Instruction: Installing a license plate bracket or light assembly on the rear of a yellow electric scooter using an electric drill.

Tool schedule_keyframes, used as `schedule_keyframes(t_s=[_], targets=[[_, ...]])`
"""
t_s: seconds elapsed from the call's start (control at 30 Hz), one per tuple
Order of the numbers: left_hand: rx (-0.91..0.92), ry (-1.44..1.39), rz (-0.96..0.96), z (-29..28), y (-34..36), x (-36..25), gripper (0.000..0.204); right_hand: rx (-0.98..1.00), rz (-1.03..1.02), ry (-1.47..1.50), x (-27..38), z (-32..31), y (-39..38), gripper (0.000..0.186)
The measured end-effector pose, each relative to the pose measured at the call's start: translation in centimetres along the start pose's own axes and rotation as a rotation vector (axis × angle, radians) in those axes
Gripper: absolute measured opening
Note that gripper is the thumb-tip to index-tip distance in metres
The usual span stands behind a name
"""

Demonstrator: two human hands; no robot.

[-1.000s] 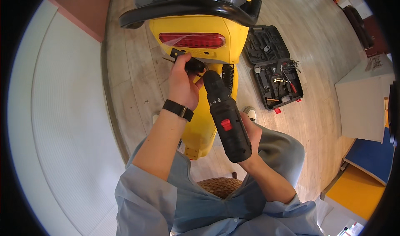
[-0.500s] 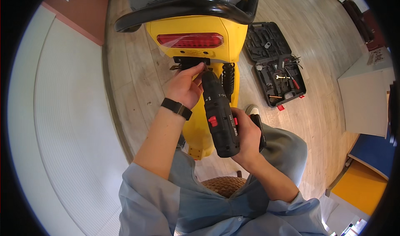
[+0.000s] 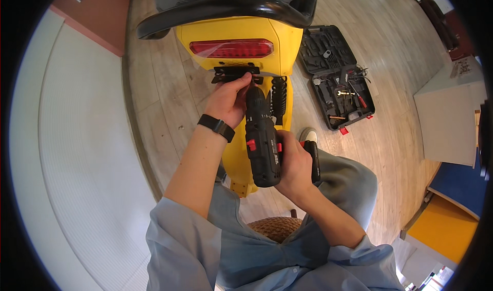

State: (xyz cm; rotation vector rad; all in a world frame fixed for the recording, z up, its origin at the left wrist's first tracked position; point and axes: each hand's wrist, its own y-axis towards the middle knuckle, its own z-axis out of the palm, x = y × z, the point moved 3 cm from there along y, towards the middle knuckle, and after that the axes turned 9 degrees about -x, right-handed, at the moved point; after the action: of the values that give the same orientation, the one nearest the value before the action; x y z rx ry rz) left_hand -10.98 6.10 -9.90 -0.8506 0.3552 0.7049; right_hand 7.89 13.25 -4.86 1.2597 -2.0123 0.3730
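Note:
My left hand, with a black watch on its wrist, grips a black metal bracket under the red taillight at the rear of a yellow scooter. My right hand grips a black cordless drill with red switches, its chuck pointing up toward the bracket beside my left fingers; the tip is partly hidden there. A black coil spring hangs right of the chuck.
An open black toolbox with assorted tools lies on the wooden floor to the right. A white cabinet and blue and yellow panels stand farther right. A white ribbed wall is at the left; a woven seat is beneath me.
The bracket, tilted earlier, now lies roughly horizontal under the taillight with my left fingers on it. The drill has turned more upright and moved slightly up and left with my right hand.

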Motion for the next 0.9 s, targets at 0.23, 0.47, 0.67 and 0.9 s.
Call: schedule_keyframes(t_s=[0.23,0.47,0.67,0.9], targets=[[-0.066,0.011,0.044,0.45,-0.5,0.19,0.018,-0.016,0.02,-0.015,0.35,0.25,0.02,0.061],[-0.063,0.044,0.031,0.37,-0.73,-0.56,0.019,-0.017,-0.012,-0.047,0.39,0.72,0.0,0.062],[-0.051,0.013,-0.012,0.17,-0.61,-0.69,0.019,-0.022,0.046,0.001,0.5,0.8,0.09,0.058],[-0.063,0.029,0.001,0.19,-0.35,-0.67,0.019,-0.027,-0.013,-0.035,0.42,0.94,0.03,0.061]])
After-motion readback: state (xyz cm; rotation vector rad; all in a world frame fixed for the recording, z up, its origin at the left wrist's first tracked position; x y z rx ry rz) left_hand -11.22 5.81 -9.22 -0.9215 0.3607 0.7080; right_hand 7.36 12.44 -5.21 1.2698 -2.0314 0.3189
